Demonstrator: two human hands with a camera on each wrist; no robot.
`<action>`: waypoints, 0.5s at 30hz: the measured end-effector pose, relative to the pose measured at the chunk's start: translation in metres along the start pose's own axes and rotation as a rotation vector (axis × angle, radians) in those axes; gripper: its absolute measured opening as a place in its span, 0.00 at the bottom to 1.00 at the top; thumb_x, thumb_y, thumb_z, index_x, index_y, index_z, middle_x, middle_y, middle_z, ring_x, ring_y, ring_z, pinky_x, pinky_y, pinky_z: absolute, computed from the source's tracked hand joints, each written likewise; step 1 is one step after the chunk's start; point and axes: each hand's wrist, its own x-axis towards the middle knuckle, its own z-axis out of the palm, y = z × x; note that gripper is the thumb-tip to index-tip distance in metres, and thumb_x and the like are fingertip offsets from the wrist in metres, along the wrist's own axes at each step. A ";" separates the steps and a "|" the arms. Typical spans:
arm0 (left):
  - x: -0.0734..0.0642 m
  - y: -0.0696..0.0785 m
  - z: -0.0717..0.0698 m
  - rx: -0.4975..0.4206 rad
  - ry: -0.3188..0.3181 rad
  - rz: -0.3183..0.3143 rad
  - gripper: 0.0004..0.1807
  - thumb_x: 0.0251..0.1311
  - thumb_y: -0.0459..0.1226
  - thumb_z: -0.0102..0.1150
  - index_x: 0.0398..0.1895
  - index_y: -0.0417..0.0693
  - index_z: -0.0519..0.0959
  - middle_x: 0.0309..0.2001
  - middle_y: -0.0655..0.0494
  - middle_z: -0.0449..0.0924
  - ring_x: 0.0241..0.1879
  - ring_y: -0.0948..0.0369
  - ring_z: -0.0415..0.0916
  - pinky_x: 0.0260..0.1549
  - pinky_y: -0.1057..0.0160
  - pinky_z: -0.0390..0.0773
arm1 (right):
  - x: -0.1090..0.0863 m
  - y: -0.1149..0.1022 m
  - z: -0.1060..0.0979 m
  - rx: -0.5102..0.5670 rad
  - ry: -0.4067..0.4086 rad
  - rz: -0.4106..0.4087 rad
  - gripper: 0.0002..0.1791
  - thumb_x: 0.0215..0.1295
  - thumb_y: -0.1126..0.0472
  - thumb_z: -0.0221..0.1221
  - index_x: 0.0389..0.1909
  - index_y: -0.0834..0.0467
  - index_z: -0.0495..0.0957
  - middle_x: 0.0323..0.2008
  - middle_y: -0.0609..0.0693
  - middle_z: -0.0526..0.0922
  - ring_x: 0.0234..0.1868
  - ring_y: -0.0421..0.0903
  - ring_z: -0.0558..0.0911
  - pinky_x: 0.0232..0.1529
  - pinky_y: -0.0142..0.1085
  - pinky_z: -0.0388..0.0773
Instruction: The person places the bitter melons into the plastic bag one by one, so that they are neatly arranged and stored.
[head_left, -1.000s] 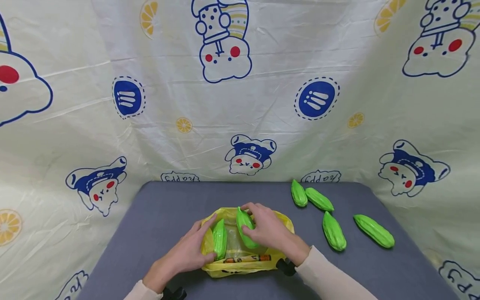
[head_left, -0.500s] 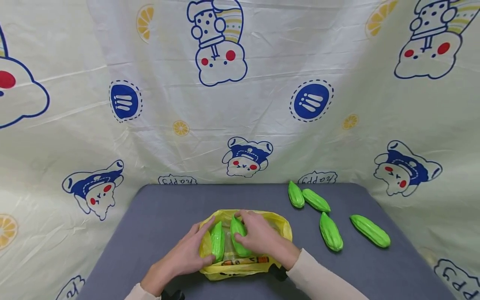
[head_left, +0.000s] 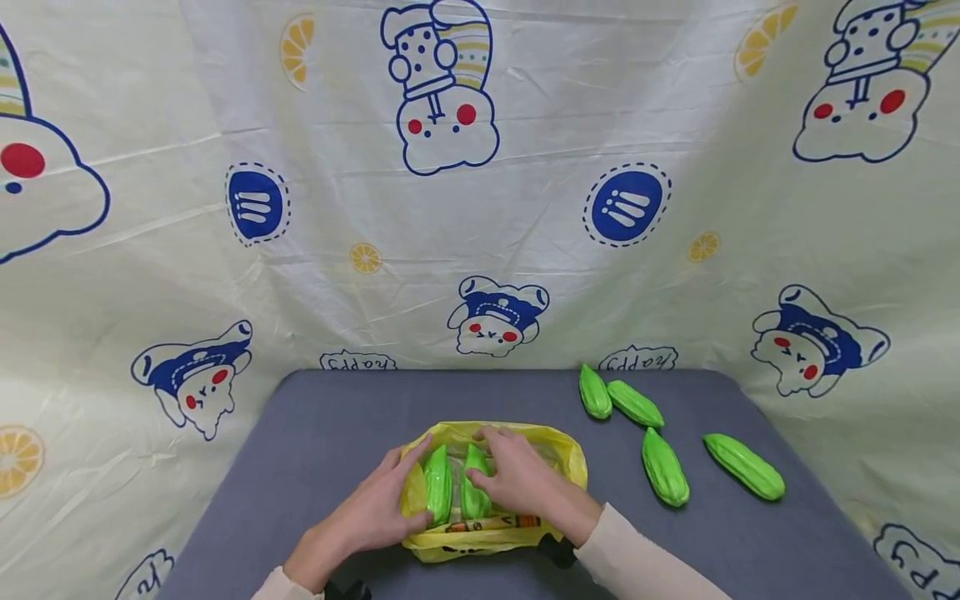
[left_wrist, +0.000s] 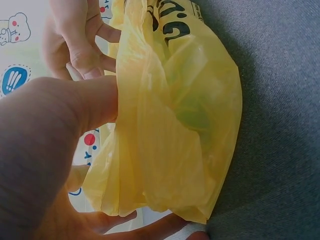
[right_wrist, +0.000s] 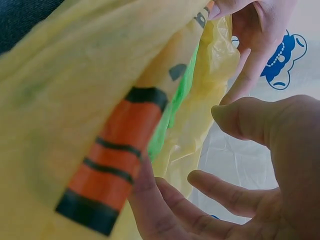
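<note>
A yellow plastic bag [head_left: 573,467] lies with its mouth wide on the table. Inside it are two ribbed green gourds, the left gourd [head_left: 438,487] and the right gourd [head_left: 474,492], side by side. My left hand [head_left: 378,507] holds the bag's left end, its thumb hooked over the near rim, as the left wrist view shows. Over the right gourd is my right hand [head_left: 521,479], fingers spread and loosely bent, gripping nothing. In the right wrist view the bag's orange-and-black print [right_wrist: 112,150] fills the foreground, with a strip of green gourd [right_wrist: 175,105] behind.
Several more green gourds lie to the right on the grey table [head_left: 337,433]: a pair at the back, with one gourd [head_left: 596,392] upright in view, a nearer gourd [head_left: 664,467], and a gourd [head_left: 744,467] farthest right. A patterned sheet [head_left: 322,292] hangs behind.
My right hand has lowered the right gourd into the bag, shifting it left beside the other one, and has let it go. The left hand has stayed at the bag's left end.
</note>
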 end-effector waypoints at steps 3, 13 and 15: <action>0.000 -0.001 0.001 0.003 0.001 -0.001 0.62 0.63 0.46 0.84 0.97 0.55 0.59 0.85 0.31 0.68 0.75 0.35 0.79 0.67 0.29 0.83 | -0.002 0.000 -0.001 0.005 0.007 -0.011 0.28 0.79 0.56 0.74 0.73 0.64 0.82 0.61 0.65 0.89 0.58 0.59 0.91 0.55 0.58 0.91; -0.001 -0.001 0.002 -0.012 -0.006 -0.011 0.62 0.63 0.46 0.84 0.97 0.56 0.58 0.85 0.32 0.67 0.76 0.36 0.78 0.68 0.29 0.83 | -0.010 0.002 -0.006 0.026 0.005 -0.025 0.24 0.80 0.57 0.73 0.70 0.63 0.84 0.61 0.65 0.89 0.59 0.62 0.92 0.55 0.59 0.92; -0.001 0.000 0.001 -0.011 -0.002 -0.010 0.62 0.63 0.46 0.84 0.97 0.56 0.58 0.86 0.32 0.67 0.77 0.35 0.78 0.68 0.28 0.82 | -0.011 0.003 -0.010 0.015 0.009 -0.008 0.24 0.80 0.57 0.73 0.70 0.62 0.84 0.62 0.64 0.89 0.59 0.61 0.92 0.55 0.59 0.91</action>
